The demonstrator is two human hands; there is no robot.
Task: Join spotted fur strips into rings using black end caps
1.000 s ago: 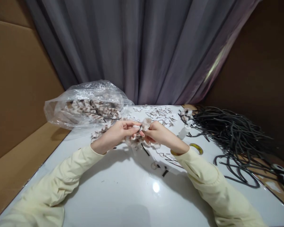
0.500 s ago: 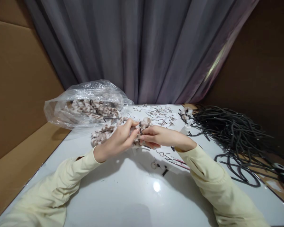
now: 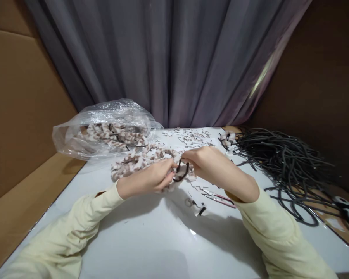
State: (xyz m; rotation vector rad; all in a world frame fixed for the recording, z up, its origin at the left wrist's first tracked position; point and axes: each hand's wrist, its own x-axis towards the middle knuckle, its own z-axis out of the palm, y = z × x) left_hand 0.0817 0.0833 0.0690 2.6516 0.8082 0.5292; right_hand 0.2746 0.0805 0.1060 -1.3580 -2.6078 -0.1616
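My left hand (image 3: 154, 176) is closed on a fluffy white-and-brown scrunchie (image 3: 191, 175), held just above the table in front of me. A black elastic cord (image 3: 181, 179) hangs in a loop between my hands. My right hand (image 3: 211, 164) pinches the upper end of this cord, its fingertips bent down and partly hidden. Other fluffy scrunchies (image 3: 127, 164) lie beside and behind my left hand. Below my right forearm rest thread snips with reddish handles (image 3: 219, 198). A short black cord piece (image 3: 202, 210) lies near them.
A clear plastic bag (image 3: 68, 139) with fluffy scrunchies stands at back left. Small scraps (image 3: 194, 137) are scattered at the back of the white table (image 3: 133, 248). A heap of black cords (image 3: 279, 155) fills the right side. Cardboard walls (image 3: 23, 100) and a grey curtain (image 3: 128, 58) enclose the table.
My right hand has risen and turned over, drawing the black cord up into a visible loop. My left hand has shifted slightly lower, still holding the scrunchie.
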